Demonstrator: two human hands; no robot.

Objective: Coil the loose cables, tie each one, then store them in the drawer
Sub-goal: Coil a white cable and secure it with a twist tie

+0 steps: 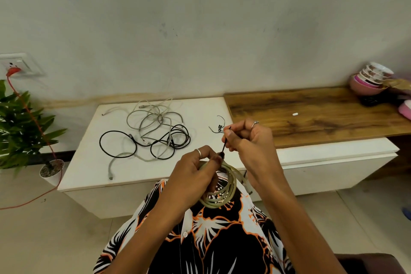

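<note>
A beige cable coil [224, 193] hangs in front of my shirt, and my left hand [195, 171] grips it at the top. A thin black tie [225, 143] runs up from the coil, with my right hand [246, 140] pinching its upper end. On the white cabinet top [93, 162] a loose black cable [144, 143] lies tangled with grey cables [153, 118]. Another black tie [219, 125] lies on the top near my right hand. The cabinet front [333, 173] below shows a drawer-like panel, closed.
A wooden counter [311, 113] extends to the right, with stacked bowls [371, 78] at its far end and a small white object [295, 114]. A potted plant [22, 127] stands at the left, with an orange cord [31, 118] running from a wall socket [15, 64].
</note>
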